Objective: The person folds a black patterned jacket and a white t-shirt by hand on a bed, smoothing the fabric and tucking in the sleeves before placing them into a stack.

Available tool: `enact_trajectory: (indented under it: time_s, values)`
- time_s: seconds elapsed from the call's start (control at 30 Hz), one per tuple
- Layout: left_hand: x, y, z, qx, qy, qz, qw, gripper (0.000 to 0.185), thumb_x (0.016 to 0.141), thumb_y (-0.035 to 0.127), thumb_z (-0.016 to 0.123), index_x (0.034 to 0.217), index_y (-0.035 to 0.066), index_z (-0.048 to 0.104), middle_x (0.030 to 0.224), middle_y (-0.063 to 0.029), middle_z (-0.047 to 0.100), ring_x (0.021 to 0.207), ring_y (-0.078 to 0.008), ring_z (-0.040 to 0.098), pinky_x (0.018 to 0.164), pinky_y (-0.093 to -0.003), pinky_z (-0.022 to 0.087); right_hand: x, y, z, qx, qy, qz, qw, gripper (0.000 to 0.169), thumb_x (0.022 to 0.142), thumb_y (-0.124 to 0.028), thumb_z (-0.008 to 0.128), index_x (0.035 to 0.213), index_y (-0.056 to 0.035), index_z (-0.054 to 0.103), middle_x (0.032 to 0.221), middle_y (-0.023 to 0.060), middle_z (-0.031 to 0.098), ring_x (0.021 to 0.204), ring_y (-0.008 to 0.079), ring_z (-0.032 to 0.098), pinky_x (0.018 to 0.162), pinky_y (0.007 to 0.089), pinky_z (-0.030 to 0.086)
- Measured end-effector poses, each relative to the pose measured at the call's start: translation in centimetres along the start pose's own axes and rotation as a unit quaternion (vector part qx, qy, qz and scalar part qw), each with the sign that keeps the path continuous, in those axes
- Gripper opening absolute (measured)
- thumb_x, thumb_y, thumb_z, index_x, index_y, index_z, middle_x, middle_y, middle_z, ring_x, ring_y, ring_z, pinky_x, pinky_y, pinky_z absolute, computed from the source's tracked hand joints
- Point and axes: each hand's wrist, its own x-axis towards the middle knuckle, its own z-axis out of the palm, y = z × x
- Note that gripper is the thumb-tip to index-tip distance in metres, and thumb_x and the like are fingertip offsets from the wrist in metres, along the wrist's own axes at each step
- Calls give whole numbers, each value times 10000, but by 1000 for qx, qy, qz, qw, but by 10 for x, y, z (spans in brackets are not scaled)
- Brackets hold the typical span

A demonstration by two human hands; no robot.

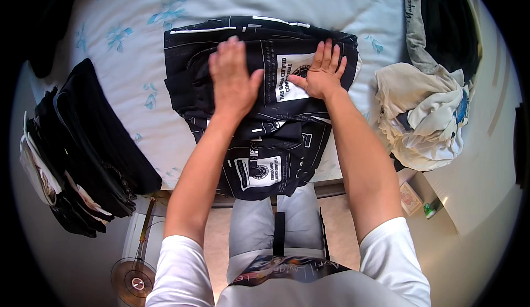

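Note:
Before me lies a black garment [270, 96] with white printed patches and lettering, loosely folded and spread on a bed. Its lower part hangs over the bed's edge, towards my legs. My left hand [235, 79], slightly blurred, is flat over the left middle of the fabric with its thumb out; whether it presses or hovers is hard to tell. Palm down, my right hand [325, 72] rests on the right side with fingers spread, partly covering a large white patch [285, 85]. Neither hand grips anything.
A white sheet with blue flowers [120, 38] covers the bed. Folded dark clothes [103, 133] are stacked at the left edge. A crumpled cream garment [422, 112] lies at right, below black clothing [447, 29]. A fan [134, 282] stands on the floor at lower left.

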Motion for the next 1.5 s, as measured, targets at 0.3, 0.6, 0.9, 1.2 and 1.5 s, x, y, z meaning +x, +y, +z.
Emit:
enact_trajectory:
  time_s: [0.3,0.6,0.9,1.2,1.5]
  values:
    - [48,-97,-11,136,-58,33,988,823,965,570,510,1595,113,243,1657,-59,249,1541,-247,176,1249,-424,109,-1,1,3,18,22,-18,999,1407,716,-889,534,1563,-34,-195,1663,164,-182,1516,381,-216,1180,593,-139]
    - [29,-57,-18,138,5,-61,989,739,1024,432,481,1582,22,221,1654,-163,205,1528,-359,183,1232,-524,89,-1,3,2,12,11,-12,1000,1391,728,-876,540,1566,-41,-193,1667,152,-177,1520,374,-211,1181,586,-143]
    - [-46,-35,-6,95,-131,-10,987,1093,805,719,602,1574,26,254,1655,-123,229,1536,-282,183,1244,-469,77,3,7,15,21,79,-39,996,1394,725,-903,501,1563,-35,-198,1664,164,-176,1518,379,-210,1180,592,-144]
    - [-71,-86,-43,154,-170,9,973,1012,871,627,613,1579,19,223,1655,-115,227,1544,-267,156,1244,-480,74,-1,3,16,21,107,-40,993,1385,727,-904,499,1569,-47,-189,1672,149,-158,1524,365,-197,1185,578,-139]
    - [-81,4,-24,98,-110,-83,986,1003,895,626,610,1580,15,204,1662,-181,154,1518,-444,124,1201,-610,73,-37,4,15,14,361,-100,927,1108,829,-701,613,1583,-16,177,1675,128,113,1524,375,139,1212,577,99]
